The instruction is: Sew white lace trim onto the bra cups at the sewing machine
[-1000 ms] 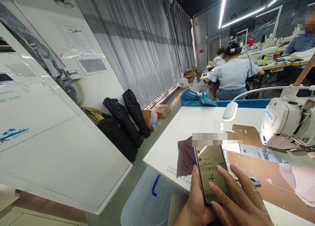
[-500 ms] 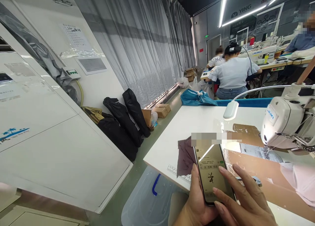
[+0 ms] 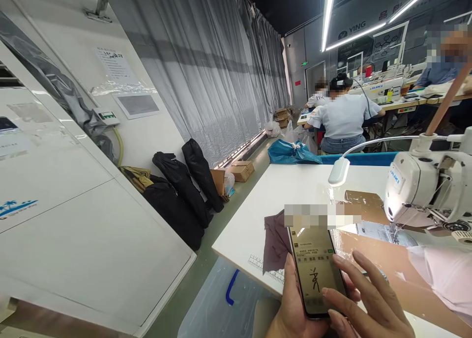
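Observation:
A smartphone lies tilted in my left hand, with the thumb along its left edge and fingertips around its right edge. Its lit screen shows a handwritten character under rows of text. Over the screen's lower right, my right hand has its fingers apart and holds nothing. One fingertip is at the glass close to the drawn strokes; whether it presses cannot be made out. Behind the phone, a dark purple piece of cloth lies on the white table, beside a printed ruler scale.
To the right stands a white sewing machine with a lamp and pink fabric. Below the table's left edge is a clear plastic bin. A white cabinet stands left. Co-workers sit farther back.
More strokes have been added to the character on the screen, and the row of suggestions above it differs. My right hand's fingers have shifted slightly. The view has tilted a little.

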`<state>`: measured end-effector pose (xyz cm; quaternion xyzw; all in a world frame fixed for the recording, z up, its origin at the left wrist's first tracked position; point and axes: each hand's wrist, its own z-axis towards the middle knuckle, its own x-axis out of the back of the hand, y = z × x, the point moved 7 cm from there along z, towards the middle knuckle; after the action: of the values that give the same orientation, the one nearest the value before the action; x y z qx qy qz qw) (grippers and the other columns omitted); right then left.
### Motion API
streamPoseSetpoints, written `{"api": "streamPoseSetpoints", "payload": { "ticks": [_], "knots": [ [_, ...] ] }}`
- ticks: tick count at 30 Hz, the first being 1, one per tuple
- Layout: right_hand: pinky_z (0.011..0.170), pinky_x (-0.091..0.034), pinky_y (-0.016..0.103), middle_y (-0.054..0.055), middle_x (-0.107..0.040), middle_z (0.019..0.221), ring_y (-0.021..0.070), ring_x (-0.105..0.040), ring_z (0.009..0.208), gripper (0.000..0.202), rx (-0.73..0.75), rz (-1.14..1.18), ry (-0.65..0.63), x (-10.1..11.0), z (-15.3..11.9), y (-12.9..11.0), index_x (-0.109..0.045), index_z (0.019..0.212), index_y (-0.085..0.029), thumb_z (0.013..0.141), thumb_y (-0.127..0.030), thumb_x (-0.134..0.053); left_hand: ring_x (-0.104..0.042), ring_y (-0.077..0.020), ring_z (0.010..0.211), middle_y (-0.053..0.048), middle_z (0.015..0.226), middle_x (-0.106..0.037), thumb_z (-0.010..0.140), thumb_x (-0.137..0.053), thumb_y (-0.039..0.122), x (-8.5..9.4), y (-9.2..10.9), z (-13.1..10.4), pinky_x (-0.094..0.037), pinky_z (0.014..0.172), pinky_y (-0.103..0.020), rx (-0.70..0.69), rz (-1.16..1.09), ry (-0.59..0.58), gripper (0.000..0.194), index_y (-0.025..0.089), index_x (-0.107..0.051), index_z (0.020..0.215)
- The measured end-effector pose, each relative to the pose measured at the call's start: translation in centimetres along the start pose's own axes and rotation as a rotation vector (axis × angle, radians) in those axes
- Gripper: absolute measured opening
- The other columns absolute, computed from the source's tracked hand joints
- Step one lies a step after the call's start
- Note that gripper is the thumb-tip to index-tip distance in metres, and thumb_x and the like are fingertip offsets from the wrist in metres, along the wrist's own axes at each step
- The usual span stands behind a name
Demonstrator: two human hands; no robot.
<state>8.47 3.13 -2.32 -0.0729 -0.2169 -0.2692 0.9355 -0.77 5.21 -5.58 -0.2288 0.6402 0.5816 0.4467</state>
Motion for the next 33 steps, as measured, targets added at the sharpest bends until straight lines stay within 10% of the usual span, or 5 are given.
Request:
{"api": "streamPoseSetpoints", "payload": {
  "ticks": [33],
  "knots": [
    [0.089, -0.041, 0.046, 0.017, -0.033, 0.150, 0.0394, -0.026, 0.139, 0.022, -0.076, -0.037, 0.048, 0.3, 1.7, -0.8, -0.061, 0.108, -0.019, 0.089, -0.025, -0.051, -0.055, -0.0310, 0.118, -0.015, 0.124, -0.064, 0.086, -0.041, 0.069, -0.7, 0.5, -0.1, -0.029, 0.110, -0.044, 0.003, -0.010, -0.055, 0.073, 0.014, -0.058, 0.131]
  ]
}}
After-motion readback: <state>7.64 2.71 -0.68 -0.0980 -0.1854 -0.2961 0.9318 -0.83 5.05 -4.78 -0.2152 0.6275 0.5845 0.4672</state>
